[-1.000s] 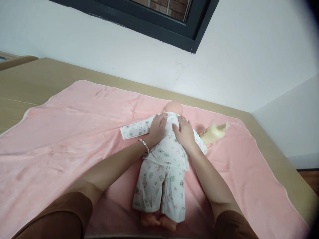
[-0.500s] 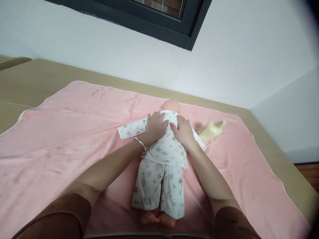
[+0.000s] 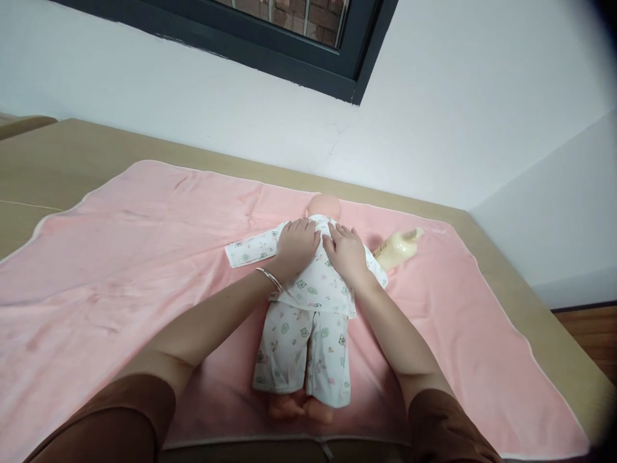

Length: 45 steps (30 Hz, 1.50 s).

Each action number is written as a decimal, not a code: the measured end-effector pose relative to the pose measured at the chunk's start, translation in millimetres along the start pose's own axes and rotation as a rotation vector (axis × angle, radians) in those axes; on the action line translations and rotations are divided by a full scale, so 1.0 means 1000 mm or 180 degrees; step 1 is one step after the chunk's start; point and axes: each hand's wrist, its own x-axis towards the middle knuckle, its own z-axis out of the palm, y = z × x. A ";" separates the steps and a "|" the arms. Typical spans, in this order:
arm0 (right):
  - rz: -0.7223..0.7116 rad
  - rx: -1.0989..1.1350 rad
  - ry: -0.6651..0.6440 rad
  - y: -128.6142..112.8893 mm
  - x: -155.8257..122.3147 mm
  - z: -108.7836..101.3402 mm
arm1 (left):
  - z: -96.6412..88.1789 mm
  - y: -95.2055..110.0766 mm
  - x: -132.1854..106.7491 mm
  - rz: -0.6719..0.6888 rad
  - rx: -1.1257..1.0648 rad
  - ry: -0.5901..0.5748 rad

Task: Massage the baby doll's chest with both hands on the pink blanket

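Note:
A baby doll (image 3: 308, 321) in white printed pyjamas lies on a pink blanket (image 3: 120, 257), head (image 3: 324, 206) towards the wall and bare feet (image 3: 299, 409) near me. My left hand (image 3: 295, 245), with a silver bangle at the wrist, rests flat on the doll's upper chest by its left-side sleeve. My right hand (image 3: 345, 253) lies flat on the chest beside it, fingertips almost touching the left hand. One empty sleeve (image 3: 248, 251) stretches out to the left. The doll's bare arm (image 3: 399, 244) sticks out to the right.
The blanket covers a light wooden table (image 3: 58, 154) set against a white wall. A dark-framed window (image 3: 299, 45) is above. Wooden floor (image 3: 585, 334) shows past the table's right edge.
Both hands have slid inward on the doll's chest until their fingertips nearly meet. The view has shifted slightly.

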 end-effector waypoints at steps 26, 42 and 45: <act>0.0256 -0.0288 0.0116 -0.014 -0.012 -0.005 | -0.002 0.006 -0.008 -0.0329 0.0117 0.0087; 0.0474 -0.0278 -0.0066 -0.023 -0.018 -0.010 | -0.012 0.012 -0.008 -0.0215 0.0321 -0.0032; 0.0507 -0.0212 -0.0149 -0.015 -0.012 -0.006 | -0.007 0.007 -0.005 -0.0329 0.0276 -0.0017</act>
